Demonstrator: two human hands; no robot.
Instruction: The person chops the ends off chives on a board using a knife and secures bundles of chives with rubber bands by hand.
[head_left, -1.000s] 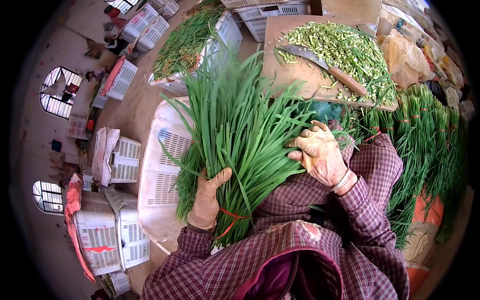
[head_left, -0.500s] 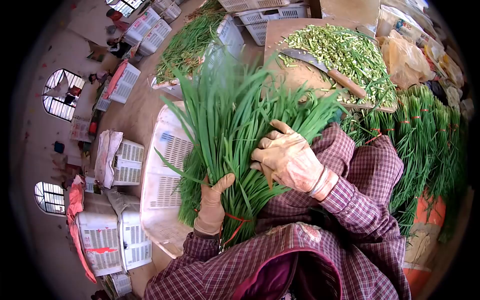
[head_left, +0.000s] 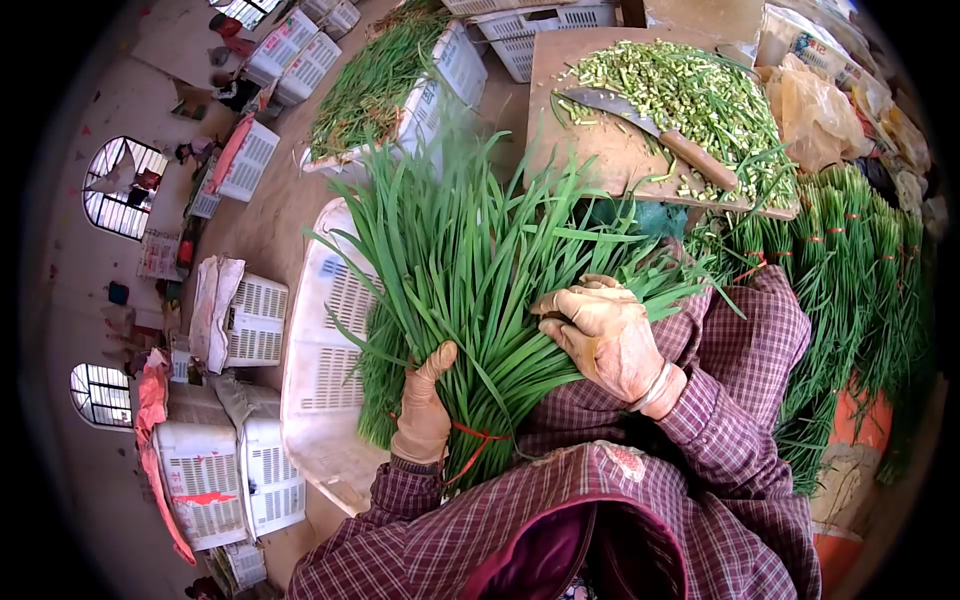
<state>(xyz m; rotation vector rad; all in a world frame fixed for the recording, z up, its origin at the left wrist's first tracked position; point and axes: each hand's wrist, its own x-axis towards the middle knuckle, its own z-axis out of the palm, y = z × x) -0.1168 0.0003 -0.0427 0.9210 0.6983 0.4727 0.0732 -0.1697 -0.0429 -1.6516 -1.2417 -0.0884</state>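
in the head view you are gripping a bundle of garlic chives (head_left: 470, 290) near its root end with your gloved left hand (head_left: 422, 410), fingers closed round the stalks just above the red tie (head_left: 470, 435) that is binding them. your gloved right hand (head_left: 605, 335) is lying on the right side of the fanned leaves, fingers curled into them, seemingly combing or picking through the blades; whether it is pinching a single leaf cannot be told. the bundle is resting against your lap, leaf tips pointing away over a white plastic crate (head_left: 320, 360). as for progress, i judge you are well into the work: a row of chive bundles (head_left: 840, 260) with red ties is lying at your right, and the wooden cutting board (head_left: 590, 140) ahead is carrying a heap of chopped stem ends (head_left: 690, 95) beside a cleaver (head_left: 650, 130). this bundle is already tied but is apparently not cleaned yet. another crate of loose chives (head_left: 375, 85) is waiting further off, so a fair share looks left.
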